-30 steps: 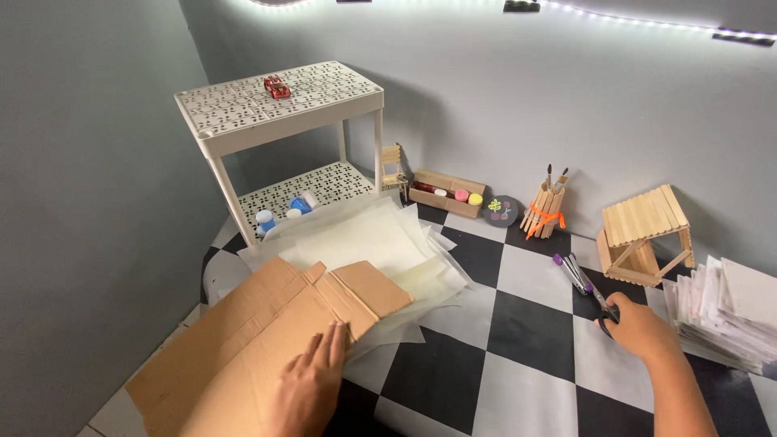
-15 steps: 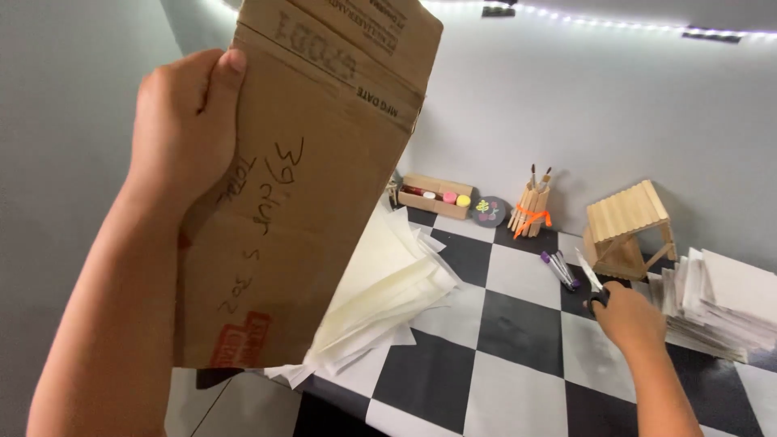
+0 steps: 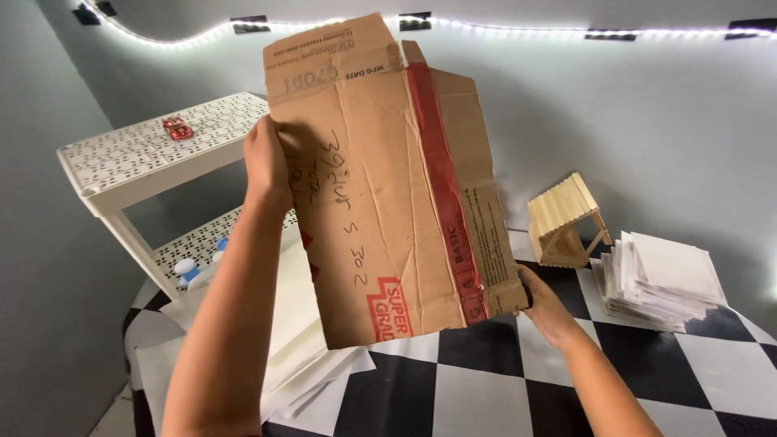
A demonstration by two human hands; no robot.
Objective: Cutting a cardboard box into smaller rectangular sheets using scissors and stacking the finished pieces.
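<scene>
A big flat piece of brown cardboard (image 3: 388,186) is held up in the air, standing almost straight up, above the black and white checkered table (image 3: 486,380). It has a red strip of tape running down it and some writing on it. The left hand (image 3: 267,162) grips the left edge of the cardboard, up high, with the fingers wrapped around the edge. The right hand (image 3: 544,303) holds the bottom right corner of the cardboard, with the fingers closed on it, though most of them are hidden behind the cardboard. To the left of the cardboard stands a white shelf (image 3: 146,162) with little holes in its top, and a small red toy car (image 3: 176,127) sits on it. Under the cardboard, on the table, lies a pile of white sheets (image 3: 299,324). To the right of the cardboard sits a little house made of wooden sticks (image 3: 566,218). Just beside that house, further right, is a stack of white papers (image 3: 664,279). Above the cardboard, a string of small lights (image 3: 566,31) runs along the grey wall.
</scene>
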